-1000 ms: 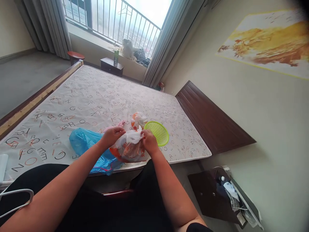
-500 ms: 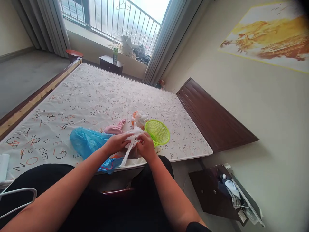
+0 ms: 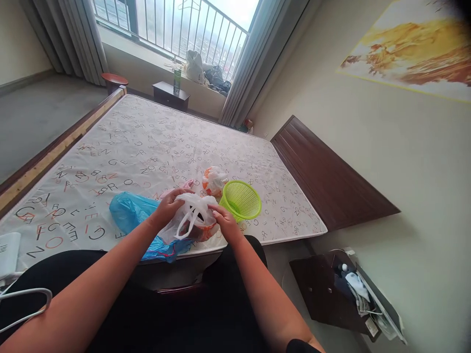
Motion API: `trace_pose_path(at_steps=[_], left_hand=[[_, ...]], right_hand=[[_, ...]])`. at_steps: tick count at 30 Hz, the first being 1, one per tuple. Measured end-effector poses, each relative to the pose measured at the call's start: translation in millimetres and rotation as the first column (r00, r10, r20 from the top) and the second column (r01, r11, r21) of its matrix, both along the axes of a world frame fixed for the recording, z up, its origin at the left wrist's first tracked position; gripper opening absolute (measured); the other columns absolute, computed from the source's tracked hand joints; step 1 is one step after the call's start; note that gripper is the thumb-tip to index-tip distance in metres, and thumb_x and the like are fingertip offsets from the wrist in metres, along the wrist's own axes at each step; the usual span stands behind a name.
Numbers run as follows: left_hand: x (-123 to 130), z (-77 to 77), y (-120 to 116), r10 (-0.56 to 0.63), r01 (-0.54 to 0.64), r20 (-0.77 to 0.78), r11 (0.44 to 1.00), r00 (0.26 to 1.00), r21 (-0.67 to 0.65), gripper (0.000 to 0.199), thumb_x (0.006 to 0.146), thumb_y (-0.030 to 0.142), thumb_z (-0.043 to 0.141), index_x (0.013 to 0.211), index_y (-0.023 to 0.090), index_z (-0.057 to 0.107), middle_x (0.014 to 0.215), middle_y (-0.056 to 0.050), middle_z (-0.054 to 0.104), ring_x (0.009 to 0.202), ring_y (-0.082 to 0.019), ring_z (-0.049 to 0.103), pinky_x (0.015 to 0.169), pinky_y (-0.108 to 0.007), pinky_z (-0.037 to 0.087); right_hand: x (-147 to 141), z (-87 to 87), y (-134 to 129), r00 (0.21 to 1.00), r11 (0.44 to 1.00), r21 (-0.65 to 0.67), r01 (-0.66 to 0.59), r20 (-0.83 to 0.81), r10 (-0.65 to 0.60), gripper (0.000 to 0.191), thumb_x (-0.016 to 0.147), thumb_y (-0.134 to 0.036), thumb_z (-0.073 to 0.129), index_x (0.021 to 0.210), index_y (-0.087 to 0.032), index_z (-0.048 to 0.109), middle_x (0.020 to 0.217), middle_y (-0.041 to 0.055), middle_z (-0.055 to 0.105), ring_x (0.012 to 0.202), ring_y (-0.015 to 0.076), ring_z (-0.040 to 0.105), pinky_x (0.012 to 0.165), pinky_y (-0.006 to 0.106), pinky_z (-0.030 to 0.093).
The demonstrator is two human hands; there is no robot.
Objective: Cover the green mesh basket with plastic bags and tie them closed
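Thin white see-through plastic bag (image 3: 193, 218) with orange contents sits at the near edge of the bare mattress printed with scattered letters (image 3: 147, 147), held from both sides. The left hand (image 3: 170, 206) pinches the bag's upper left edge, fingers closed on the film, and the right hand (image 3: 225, 220) grips the opposite edge, fingers likewise pressed together on the plastic. Between the two grips the bag's mouth and its looped handles hang slack, the loops drooping toward the person. What the orange contents are cannot be told through the film.

Just left of the left hand's grip, and partly under the forearm, lies a crumpled blue plastic bag (image 3: 130, 213). Just beyond the right hand's grip stands a small lime-green plastic mesh basket (image 3: 242, 200), tilted, its opening facing up and toward the person. Beyond the held bag, between the two grips and beside the basket, sits a second small knotted white plastic bag with orange contents (image 3: 213, 180). A bit of pink cloth (image 3: 187, 185) shows just past the left hand's fingertips. Well off to the right of the grips, beside the mattress, leans a dark brown wooden headboard (image 3: 327, 176).
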State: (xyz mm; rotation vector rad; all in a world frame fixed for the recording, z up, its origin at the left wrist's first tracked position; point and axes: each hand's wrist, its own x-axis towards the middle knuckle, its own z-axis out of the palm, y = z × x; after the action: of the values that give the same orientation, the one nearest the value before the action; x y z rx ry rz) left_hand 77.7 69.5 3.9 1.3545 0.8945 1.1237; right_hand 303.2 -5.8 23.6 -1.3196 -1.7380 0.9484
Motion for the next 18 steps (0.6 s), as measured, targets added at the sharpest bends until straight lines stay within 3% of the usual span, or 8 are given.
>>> trace_pose_path(at_steps=[2, 5, 8, 10, 12, 14, 16, 18], left_hand=[[2.2, 6.8, -4.6, -0.079, 0.079, 0.001, 0.997, 0.997, -0.004, 0.033, 0.077, 0.044, 0.067, 0.093, 0.016, 0.073, 0.118, -0.011, 0.073, 0.111, -0.029, 0.065, 0.096, -0.038, 0.052], [2.1, 14.9, -10.2, -0.170, 0.169, -0.037, 0.985, 0.985, -0.034, 0.038, 0.076, 0.050, 0.069, 0.094, 0.017, 0.076, 0.112, -0.011, 0.075, 0.106, -0.031, 0.067, 0.090, -0.040, 0.055], [-0.8, 14.6, -9.7, -0.249, 0.249, -0.047, 0.968, 0.967, -0.012, 0.039, 0.079, 0.052, 0.067, 0.095, 0.018, 0.077, 0.113, -0.011, 0.074, 0.107, -0.031, 0.067, 0.091, -0.040, 0.055], [-2.6, 9.3, -5.3, -0.260, 0.261, -0.081, 0.965, 0.962, 0.002, 0.042, 0.080, 0.055, 0.066, 0.098, 0.018, 0.077, 0.112, -0.012, 0.074, 0.108, -0.031, 0.066, 0.093, -0.041, 0.054], [-2.6, 2.3, -0.2, -0.230, 0.234, -0.133, 0.972, 0.964, 0.019, 0.046, 0.079, 0.057, 0.067, 0.100, 0.018, 0.077, 0.109, -0.012, 0.075, 0.109, -0.031, 0.065, 0.094, -0.041, 0.054], [-0.3, -3.5, 2.4, -0.175, 0.179, -0.154, 0.984, 0.973, 0.017, 0.051, 0.079, 0.062, 0.065, 0.099, 0.017, 0.076, 0.104, -0.011, 0.075, 0.106, -0.030, 0.066, 0.093, -0.041, 0.055], [3.0, -5.5, 1.1, -0.124, 0.120, -0.109, 0.992, 0.986, -0.037, 0.059, 0.083, 0.068, 0.057, 0.101, 0.015, 0.075, 0.101, -0.011, 0.075, 0.102, -0.029, 0.067, 0.089, -0.040, 0.056], [4.8, -4.1, -2.7, -0.067, 0.060, -0.055, 0.991, 0.996, -0.117, 0.068, 0.086, 0.075, 0.048, 0.104, 0.014, 0.073, 0.098, -0.012, 0.075, 0.099, -0.029, 0.068, 0.086, -0.039, 0.057]], right_hand=[[-12.9, -9.4, 4.5, 0.996, 0.997, -0.063, 0.033, 0.080, -0.028, 0.035, 0.095, -0.036, 0.055, 0.125, -0.024, 0.068, 0.127, 0.0048, 0.068, 0.119, 0.0231, 0.061, 0.104, 0.036, 0.046], [-18.5, -30.9, 13.9, 0.950, 0.988, -0.133, 0.078, 0.310, -0.033, 0.039, 0.083, -0.040, 0.074, 0.118, -0.024, 0.069, 0.104, 0.0050, 0.073, 0.095, 0.0243, 0.068, 0.086, 0.034, 0.052], [-9.3, -42.4, 21.2, 0.881, 0.970, -0.073, 0.230, 0.439, -0.176, 0.024, 0.084, -0.043, 0.074, 0.095, -0.022, 0.070, 0.072, 0.0023, 0.066, 0.068, 0.0198, 0.062, 0.066, 0.029, 0.049], [-4.1, -36.6, 21.5, 0.848, 0.959, 0.010, 0.285, 0.464, -0.256, 0.028, 0.090, -0.046, 0.066, 0.074, -0.023, 0.064, 0.060, 0.0010, 0.058, 0.060, 0.0176, 0.056, 0.061, 0.027, 0.044], [-6.7, -22.4, 18.0, 0.830, 0.946, 0.109, 0.306, 0.456, -0.321, 0.038, 0.095, -0.047, 0.059, 0.065, -0.023, 0.058, 0.058, 0.0020, 0.056, 0.060, 0.0171, 0.055, 0.062, 0.027, 0.043], [-17.3, -7.7, 14.2, 0.860, 0.949, 0.167, 0.266, 0.404, -0.312, 0.041, 0.099, -0.046, 0.051, 0.067, -0.022, 0.059, 0.065, 0.0036, 0.061, 0.066, 0.0169, 0.057, 0.068, 0.027, 0.044], [-30.7, -1.3, 14.3, 0.944, 0.979, 0.124, 0.162, 0.269, -0.191, 0.038, 0.100, -0.044, 0.048, 0.073, -0.022, 0.063, 0.075, 0.0036, 0.066, 0.076, 0.0163, 0.062, 0.076, 0.026, 0.046], [-39.7, -6.5, 19.1, 0.992, 0.994, 0.023, 0.109, 0.057, -0.110, 0.033, 0.100, -0.039, 0.045, 0.079, -0.021, 0.065, 0.085, 0.0036, 0.070, 0.085, 0.0159, 0.065, 0.081, 0.026, 0.049]])
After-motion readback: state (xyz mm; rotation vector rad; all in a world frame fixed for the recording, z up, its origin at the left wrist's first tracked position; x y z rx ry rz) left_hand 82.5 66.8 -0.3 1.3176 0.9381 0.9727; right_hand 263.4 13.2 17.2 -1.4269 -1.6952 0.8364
